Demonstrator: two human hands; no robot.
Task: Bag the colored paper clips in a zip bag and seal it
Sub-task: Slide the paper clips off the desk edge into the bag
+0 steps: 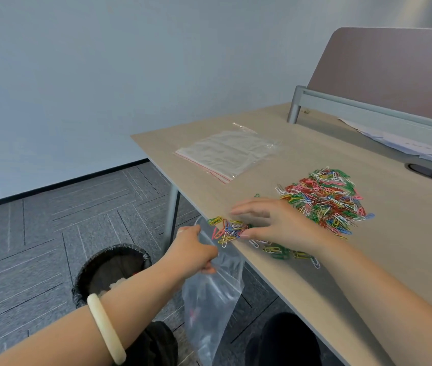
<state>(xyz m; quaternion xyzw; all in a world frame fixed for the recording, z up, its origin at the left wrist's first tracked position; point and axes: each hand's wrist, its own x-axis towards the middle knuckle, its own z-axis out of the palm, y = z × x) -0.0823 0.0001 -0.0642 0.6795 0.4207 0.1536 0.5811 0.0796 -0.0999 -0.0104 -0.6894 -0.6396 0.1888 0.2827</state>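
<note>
Held bag: clear zip bag [211, 294] hanging below the table [394, 247] edge, mouth up at the edge; contents unclear, though a few reddish bits show through the film.
Spare bags: flat stack of zip bags [226, 151] with red seal strips, on the table well behind the clips.
Bin: black-lined waste bin [111, 268] on the floor, left of the table leg; pale scraps inside.
Main pile: colored paper clips [323, 199] heaped on the table, right of the right hand.
Edge cluster: small group of clips [229, 229] at the table edge, just above the bag mouth; a few strays [286, 253] lie nearer the viewer.
Left hand [196, 250]: below the table edge, grip pinched on the bag's rim; pale bangle [106, 327] on the forearm.
Right hand [273, 221]: palm down on the table, fingers spread wide, fingertips at the edge cluster; grip holds nothing.
</note>
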